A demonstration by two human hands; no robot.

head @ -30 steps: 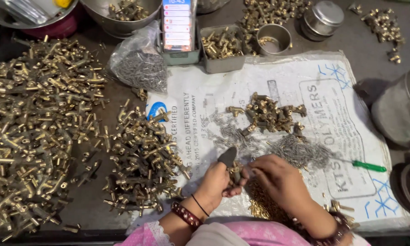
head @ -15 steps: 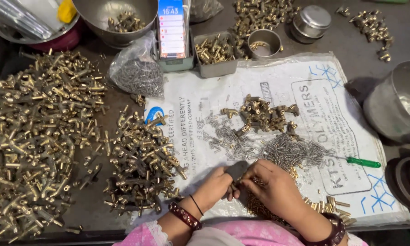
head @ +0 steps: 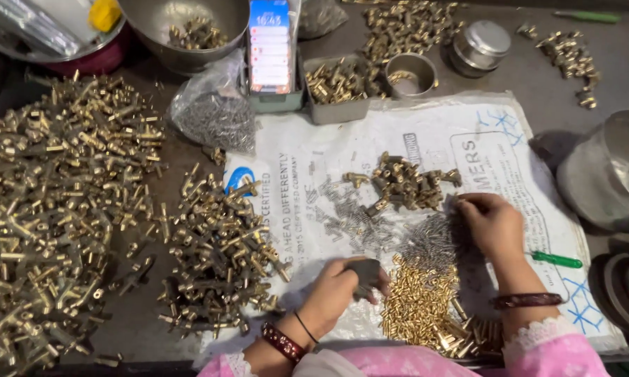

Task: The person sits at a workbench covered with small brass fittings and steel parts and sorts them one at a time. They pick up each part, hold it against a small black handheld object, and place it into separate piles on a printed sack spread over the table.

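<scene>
Brass fittings [head: 56, 223] lie heaped along the left edge of the counter [head: 510, 77], with a smaller heap of brass parts [head: 220, 258] just beside them at the left edge of a white printed sack [head: 426, 146] spread flat on the counter. Near the sack's front edge, the left hand [head: 335, 293] is closed around a small dark grey tool [head: 365, 271], fingers curled over it. Just to its right lies a pile of short brass pins [head: 419, 307], and above that a loose bed of thin grey springs [head: 430, 241]. The right hand [head: 492, 225] rests fingers-down on the right side of the springs, near a cluster of brass pieces [head: 402, 183] in the middle of the sack; whether it pinches anything cannot be told. A green-handled screwdriver [head: 555, 260] lies by the right wrist, and a steel bowl [head: 618, 174] stands at the counter's right edge.
</scene>
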